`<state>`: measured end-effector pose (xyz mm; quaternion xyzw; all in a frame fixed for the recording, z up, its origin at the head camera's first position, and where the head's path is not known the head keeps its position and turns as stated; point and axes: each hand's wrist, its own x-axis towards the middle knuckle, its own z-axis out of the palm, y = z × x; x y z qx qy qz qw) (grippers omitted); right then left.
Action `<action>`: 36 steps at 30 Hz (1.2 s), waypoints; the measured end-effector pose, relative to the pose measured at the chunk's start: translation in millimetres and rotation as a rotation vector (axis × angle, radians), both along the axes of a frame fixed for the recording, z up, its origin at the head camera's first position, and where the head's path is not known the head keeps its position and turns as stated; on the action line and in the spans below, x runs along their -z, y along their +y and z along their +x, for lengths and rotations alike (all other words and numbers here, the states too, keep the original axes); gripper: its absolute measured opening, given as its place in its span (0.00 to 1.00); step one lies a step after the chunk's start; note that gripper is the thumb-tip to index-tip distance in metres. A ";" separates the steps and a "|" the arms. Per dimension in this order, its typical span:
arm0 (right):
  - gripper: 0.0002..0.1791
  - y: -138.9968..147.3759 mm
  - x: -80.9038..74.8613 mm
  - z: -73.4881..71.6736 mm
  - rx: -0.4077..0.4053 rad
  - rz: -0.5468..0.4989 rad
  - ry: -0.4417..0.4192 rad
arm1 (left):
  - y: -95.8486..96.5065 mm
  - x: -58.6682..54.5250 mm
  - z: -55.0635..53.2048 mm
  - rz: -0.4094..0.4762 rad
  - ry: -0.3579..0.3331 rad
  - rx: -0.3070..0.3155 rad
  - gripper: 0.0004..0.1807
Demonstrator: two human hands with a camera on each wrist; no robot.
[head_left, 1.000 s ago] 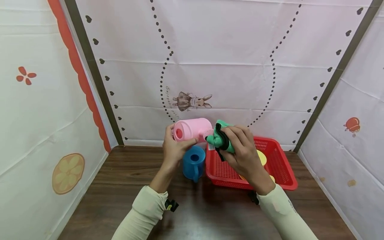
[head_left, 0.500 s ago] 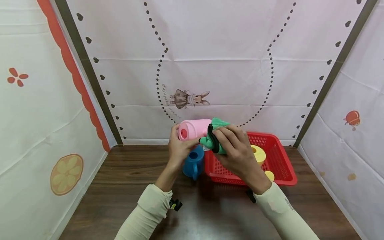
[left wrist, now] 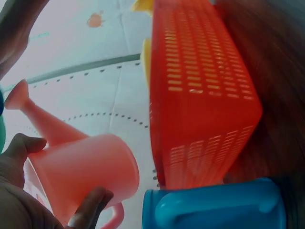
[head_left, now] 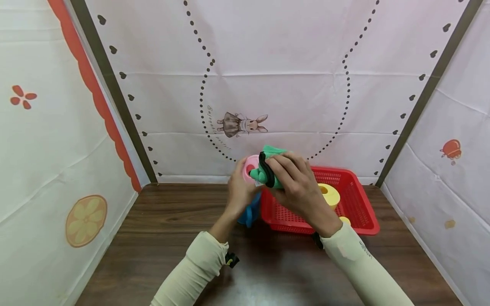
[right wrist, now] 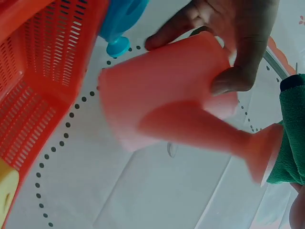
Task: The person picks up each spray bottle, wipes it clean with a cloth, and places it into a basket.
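My left hand [head_left: 240, 187] grips a pink watering can [right wrist: 162, 90] near its top rim, holding it in the air on its side. In the head view, most of the can is hidden behind my hands and the cloth, with its round opening towards me. My right hand [head_left: 298, 182] holds a bunched green cloth [head_left: 272, 180] with black edging. In the right wrist view, the cloth touches the sprinkler head [right wrist: 264, 152] at the end of the can's spout. Below the hands, a blue watering can [left wrist: 214, 205] stands on the table, partly covered in the head view.
A red perforated basket [head_left: 360, 208] sits on the brown wooden table [head_left: 168, 238] to the right. Inside it are yellow items, one a rounded piece with a hole [head_left: 329, 195]. A patterned white curtain [head_left: 283, 106] closes off the back and sides.
My left hand has moved right, and the pink watering can has turned so its opening faces me more. The cloth has shifted left and now overlaps the can in the head view.
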<state>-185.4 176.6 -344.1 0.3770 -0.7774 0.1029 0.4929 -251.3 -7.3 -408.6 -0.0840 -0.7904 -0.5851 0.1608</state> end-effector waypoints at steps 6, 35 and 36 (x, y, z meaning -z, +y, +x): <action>0.41 0.7 -11.4 -4.7 -0.030 -0.037 -0.020 | 12.7 2.2 1.3 -0.168 0.059 0.120 0.46; 0.27 7.4 -21.8 -21.3 -0.073 -0.199 -0.239 | 89.6 40.7 -1.9 -0.467 -0.116 0.329 0.43; 0.27 7.0 -22.4 -21.6 -0.077 -0.198 -0.237 | 91.0 39.8 -1.5 -0.463 -0.121 0.342 0.44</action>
